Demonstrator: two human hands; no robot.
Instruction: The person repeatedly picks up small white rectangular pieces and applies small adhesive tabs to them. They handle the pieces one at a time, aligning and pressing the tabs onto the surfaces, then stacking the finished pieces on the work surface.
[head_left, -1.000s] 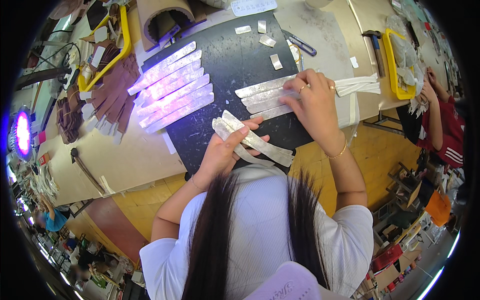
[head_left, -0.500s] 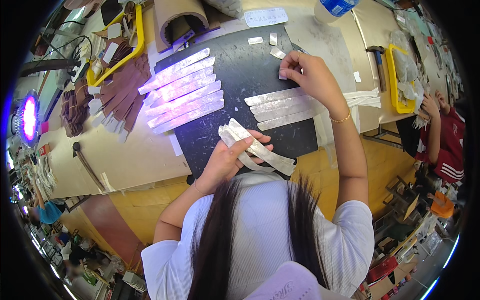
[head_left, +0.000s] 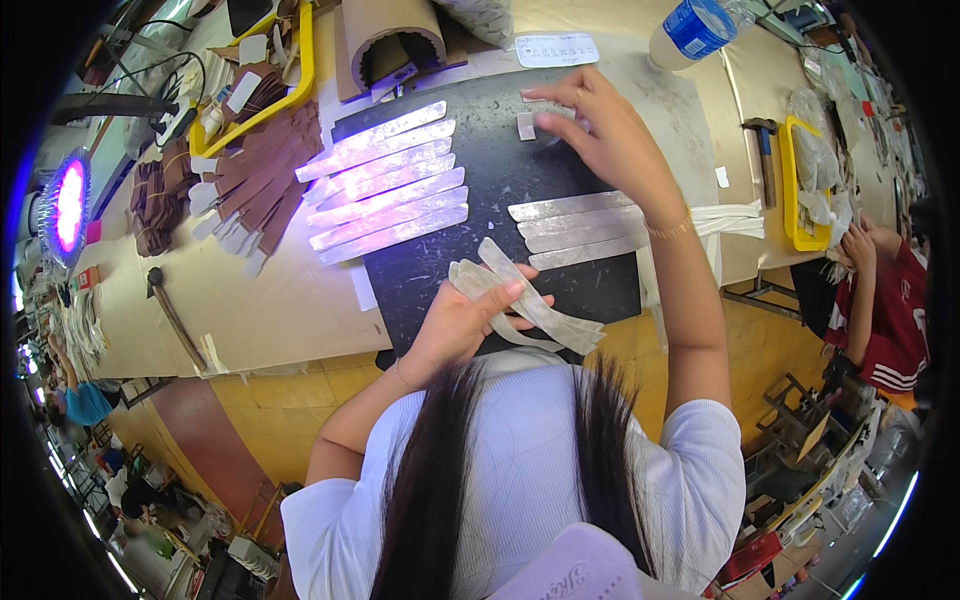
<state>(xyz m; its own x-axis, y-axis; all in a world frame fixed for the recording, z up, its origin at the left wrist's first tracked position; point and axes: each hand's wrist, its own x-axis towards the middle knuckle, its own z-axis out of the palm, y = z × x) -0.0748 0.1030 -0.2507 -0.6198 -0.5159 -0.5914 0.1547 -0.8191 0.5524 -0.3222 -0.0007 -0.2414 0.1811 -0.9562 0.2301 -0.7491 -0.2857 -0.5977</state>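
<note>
My left hand (head_left: 465,315) is closed round a few pale, flat strips (head_left: 525,293), fanned out above the near edge of the dark cutting mat (head_left: 497,190). Toward the mat's far edge reaches my right hand (head_left: 608,135), its thumb and forefinger apart. Just left of its fingertips lies a small pale rectangular piece (head_left: 526,126); another is partly hidden by the forefinger. Several shiny strips (head_left: 390,208) lie in a slanted row on the left of the mat. Below my right wrist rest several more pale strips (head_left: 580,228), side by side.
A glowing lamp (head_left: 68,214) stands at far left. Brown strip bundles (head_left: 262,150) lie near a yellow tray (head_left: 305,62). Hammers (head_left: 766,165) (head_left: 175,315) rest at both sides. A bottle (head_left: 697,28) and a curved brown block (head_left: 395,30) stand at the back.
My right hand has moved left and away from me, and its pinched finger and thumb have spread apart. My left hand still holds the strips. The whole view has shifted slightly.
</note>
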